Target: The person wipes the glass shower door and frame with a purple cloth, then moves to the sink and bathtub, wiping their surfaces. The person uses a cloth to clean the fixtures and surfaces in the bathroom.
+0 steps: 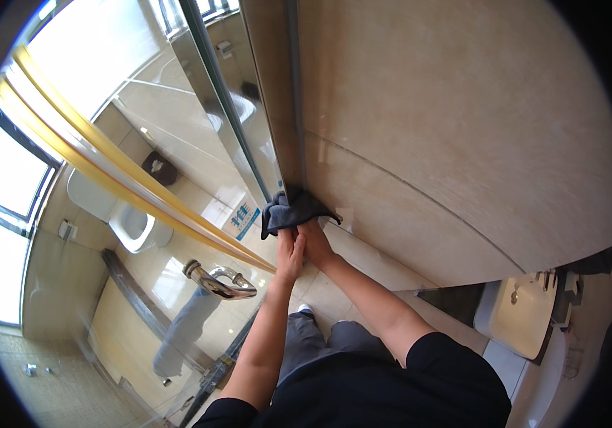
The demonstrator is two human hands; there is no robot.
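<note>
A dark grey cloth (293, 212) is bunched up against the lower part of the metal-framed glass edge (249, 146), where it meets the beige tiled wall (434, 128). Both my arms reach forward to it. My right hand (315, 245) grips the cloth from below, its fingertips covered by the folds. Close beside it, almost touching, my left hand (289, 258) has its fingers up at the cloth's lower edge, partly hidden under it.
A glass door with yellow edge strips (135, 189) and a curved metal handle (220, 279) stands to my left. Through the glass a white toilet (132, 222) shows, with a dark bin (159, 167). A washbasin (523, 314) is at the right.
</note>
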